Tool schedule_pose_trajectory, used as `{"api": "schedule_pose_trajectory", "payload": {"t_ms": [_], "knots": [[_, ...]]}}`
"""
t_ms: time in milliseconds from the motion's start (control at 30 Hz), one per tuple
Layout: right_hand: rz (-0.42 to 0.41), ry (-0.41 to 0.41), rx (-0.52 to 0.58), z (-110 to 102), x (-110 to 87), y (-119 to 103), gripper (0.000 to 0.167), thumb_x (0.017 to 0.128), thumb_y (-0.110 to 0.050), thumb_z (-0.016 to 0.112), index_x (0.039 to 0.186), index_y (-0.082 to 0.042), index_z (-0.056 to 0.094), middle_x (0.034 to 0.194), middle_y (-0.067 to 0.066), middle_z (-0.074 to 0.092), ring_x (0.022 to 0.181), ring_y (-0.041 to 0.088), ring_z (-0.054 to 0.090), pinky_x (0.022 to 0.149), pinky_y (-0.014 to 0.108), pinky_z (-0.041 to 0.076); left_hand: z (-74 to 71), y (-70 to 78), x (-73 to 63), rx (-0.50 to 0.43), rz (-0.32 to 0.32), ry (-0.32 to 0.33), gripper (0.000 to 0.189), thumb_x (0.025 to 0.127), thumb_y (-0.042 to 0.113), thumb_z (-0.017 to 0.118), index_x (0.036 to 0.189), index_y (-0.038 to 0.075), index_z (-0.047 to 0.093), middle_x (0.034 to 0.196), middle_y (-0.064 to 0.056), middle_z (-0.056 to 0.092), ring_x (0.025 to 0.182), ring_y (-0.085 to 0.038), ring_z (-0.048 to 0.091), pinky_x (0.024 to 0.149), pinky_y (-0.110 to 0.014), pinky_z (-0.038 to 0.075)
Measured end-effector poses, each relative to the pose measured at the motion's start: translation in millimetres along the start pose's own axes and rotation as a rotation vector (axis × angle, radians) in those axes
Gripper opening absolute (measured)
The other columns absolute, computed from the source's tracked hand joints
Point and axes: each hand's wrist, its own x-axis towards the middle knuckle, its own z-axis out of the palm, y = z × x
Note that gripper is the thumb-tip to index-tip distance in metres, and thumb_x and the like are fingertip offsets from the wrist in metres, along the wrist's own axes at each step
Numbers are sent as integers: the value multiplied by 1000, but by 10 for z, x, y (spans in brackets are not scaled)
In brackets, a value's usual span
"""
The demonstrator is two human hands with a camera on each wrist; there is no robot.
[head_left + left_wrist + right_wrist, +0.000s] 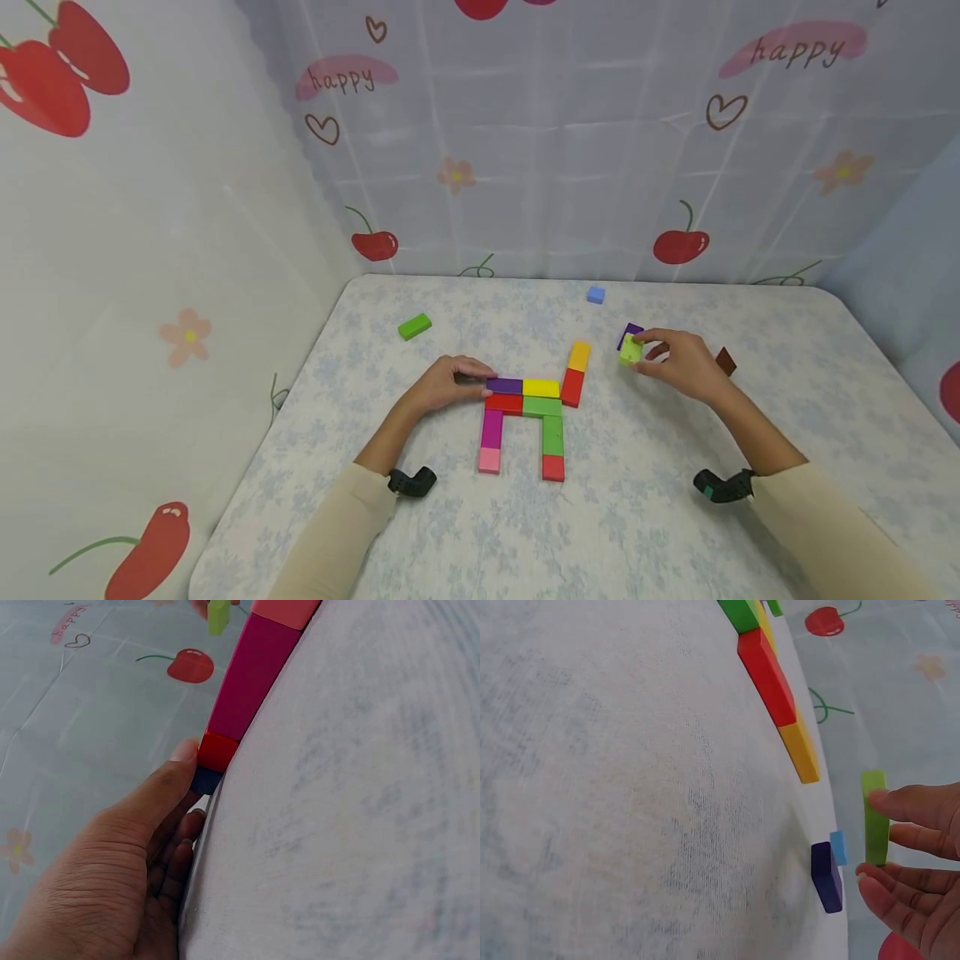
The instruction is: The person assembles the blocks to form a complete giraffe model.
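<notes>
- The patterned cloth [540,142], printed with cherries, hearts, flowers and the word "happy", hangs behind the table and along its sides.
- The table [465,533] has a pale surface mottled in grey-blue.
- 2 cream sleeves [337,533] reach in from the near side.
- The block figure [532,407] lies on the table, built from 10 blocks. The purple body block [505,387] and yellow block [541,388] form its far row, the red body block [498,405] and light green block [542,408] the next; 2 legs point toward the person, and a red and orange bar [576,373] slants away at the far right corner.
- The right hand [678,362] has its thumb and fingers clamped on the lime block [630,350], holding it off the table to the right of the figure.
- The left hand [450,382] is at the figure's left end, thumb and forefinger closed about the end of the purple body block, thumb tip also against the red body block; the other fingers are bent and partly hidden.
- 2 black wrist devices [412,482] sit at the cuffs.
- The loose green block [415,327] lies far left.
- The loose purple block [634,328] lies beyond the lime block, apart from it.
- The brown block [726,361] is partly hidden by the right hand.
- The small blue block [596,295] lies near the far edge.
</notes>
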Motion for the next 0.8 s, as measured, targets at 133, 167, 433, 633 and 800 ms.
{"api": "schedule_pose_trajectory", "payload": {"t_ms": [133, 167, 433, 633, 800], "knots": [[-20, 11, 19, 77, 167, -45, 45, 86, -12, 82, 125, 4, 67, 113, 25, 69, 97, 39, 68, 70, 41, 59, -7, 17, -6, -5, 9, 7, 32, 88, 6, 80, 119, -1, 75, 119, -13, 72, 115, -24, 64, 102, -39, 50], [-25, 12, 25, 93, 210, -49, 44, 86, -11, 82, 125, 5, 67, 110, 24, 70, 95, 38, 68, 70, 40, 58, -7, 16, -4, -7, 10, 7, 32, 88, 6, 80, 119, 0, 75, 119, -13, 72, 115, -24, 64, 102, -39, 50], [-26, -28, 15, 186, 524, -50, 42, 87, -9, 80, 124, 6, 67, 110, 24, 70, 90, 33, 66, 68, 34, 55, 4, -110, 22, -30, 2, -5, 34, 87, 10, 81, 120, 4, 76, 120, -9, 73, 116, -21, 64, 103, -37, 49], [29, -84, 27, 250, 721, -9, 43, 89, -10, 78, 127, 6, 66, 120, 26, 66, 97, 37, 67, 68, 35, 58, 30, -385, 68, -21, 2, 4, 33, 86, 19, 83, 119, 15, 78, 118, 2, 73, 115, -15, 64, 103, -35, 50], [51, -101, 9, 320, 815, 56, 44, 87, -10, 79, 126, 6, 66, 120, 27, 65, 96, 37, 64, 67, 34, 57, 46, -398, 66, -7, 23, 4, 34, 87, 18, 83, 120, 15, 78, 119, 2, 73, 115, -15, 64, 102, -35, 50]]}}
